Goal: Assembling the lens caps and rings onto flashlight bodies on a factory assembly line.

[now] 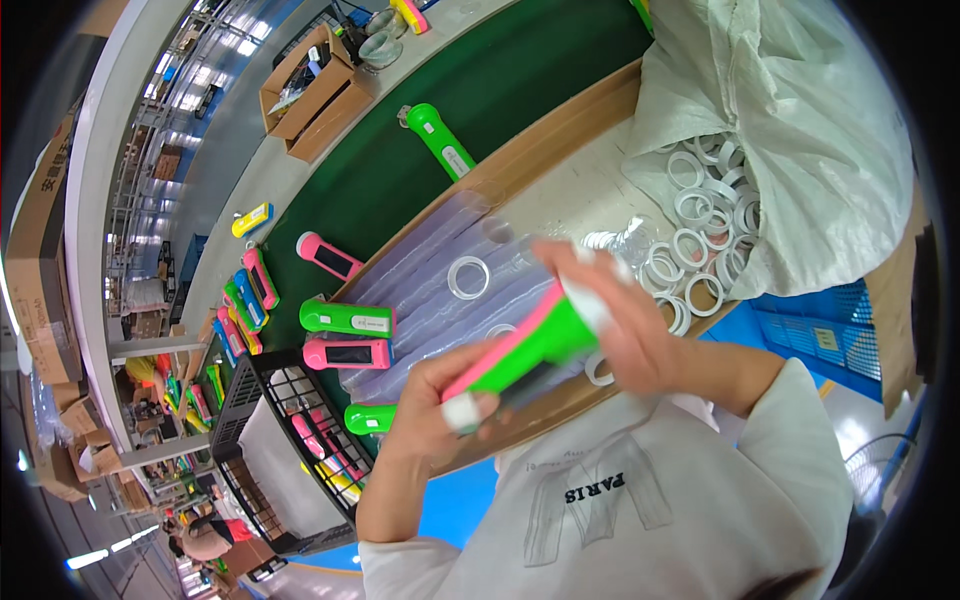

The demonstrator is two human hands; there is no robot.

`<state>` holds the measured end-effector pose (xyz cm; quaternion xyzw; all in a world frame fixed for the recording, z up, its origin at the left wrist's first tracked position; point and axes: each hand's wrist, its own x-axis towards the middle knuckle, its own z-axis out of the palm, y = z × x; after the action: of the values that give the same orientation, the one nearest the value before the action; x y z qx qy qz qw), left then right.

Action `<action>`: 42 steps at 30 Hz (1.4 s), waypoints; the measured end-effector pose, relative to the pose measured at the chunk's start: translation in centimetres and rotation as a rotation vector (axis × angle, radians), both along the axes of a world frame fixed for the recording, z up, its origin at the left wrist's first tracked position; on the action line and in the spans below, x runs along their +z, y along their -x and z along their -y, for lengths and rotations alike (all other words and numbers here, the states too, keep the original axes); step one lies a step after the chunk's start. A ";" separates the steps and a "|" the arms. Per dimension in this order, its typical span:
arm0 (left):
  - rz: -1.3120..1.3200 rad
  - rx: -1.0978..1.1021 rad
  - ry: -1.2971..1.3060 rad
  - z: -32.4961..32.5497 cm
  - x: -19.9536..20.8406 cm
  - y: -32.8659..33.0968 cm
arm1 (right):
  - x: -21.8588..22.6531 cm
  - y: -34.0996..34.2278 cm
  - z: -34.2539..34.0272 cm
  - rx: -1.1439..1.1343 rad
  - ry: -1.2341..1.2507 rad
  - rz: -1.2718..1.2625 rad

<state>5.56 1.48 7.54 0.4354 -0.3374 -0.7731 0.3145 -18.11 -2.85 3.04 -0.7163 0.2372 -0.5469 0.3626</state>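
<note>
Green-and-pink torch [520, 350] lies between both hands, its long axis running from near left up to far right; the left hand [440, 395] grips the near tail end, fingers curled round it; the right hand [610, 320] closes over the far head end, blurred, with something white under its fingers; both touch it. Beyond, white rings [700, 240] spill from a pale sack [800, 110]; left, a black wire basket [270, 440] holds more torches; finished torches [345, 318] lie on the green belt [500, 90].

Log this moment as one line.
left hand: holds green-pink torch | right hand: at torch head | white rings: in sack
</note>
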 end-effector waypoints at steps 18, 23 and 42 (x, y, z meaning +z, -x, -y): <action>0.066 -0.356 0.475 0.1 0.3 -1.7 | 5.3 0.3 -0.1 0.178 0.409 -0.008; 0.916 -0.145 1.068 0.9 -0.5 1.2 | -0.7 -1.4 4.0 0.187 -0.738 0.114; -0.451 0.128 -0.343 -0.1 -8.4 2.7 | -4.2 -0.9 3.6 0.361 -1.025 0.667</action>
<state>2.83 1.57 -0.90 0.3199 -0.0951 -0.8746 0.3517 -17.16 -6.45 -1.18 -0.2718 0.2185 -0.4880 0.8001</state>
